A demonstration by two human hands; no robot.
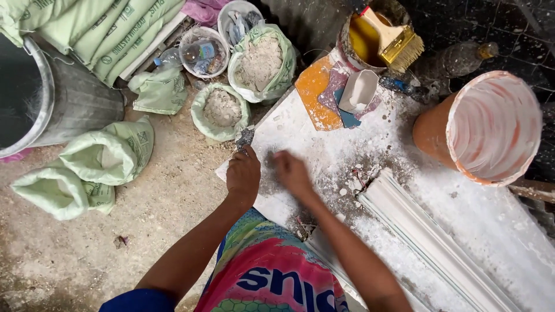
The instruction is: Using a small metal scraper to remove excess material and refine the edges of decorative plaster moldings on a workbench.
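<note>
Left hand (243,173) pinches a scraper (245,137) at the white surface's (324,144) left edge; right hand (291,172) rests loosely curled, blurred, beside it. A slip could gouge the nearby white moulding (428,242).

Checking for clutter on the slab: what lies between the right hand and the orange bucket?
In the head view, between the right hand and the orange bucket lies only the white slab, dusted with plaster powder and crumbs.
</note>
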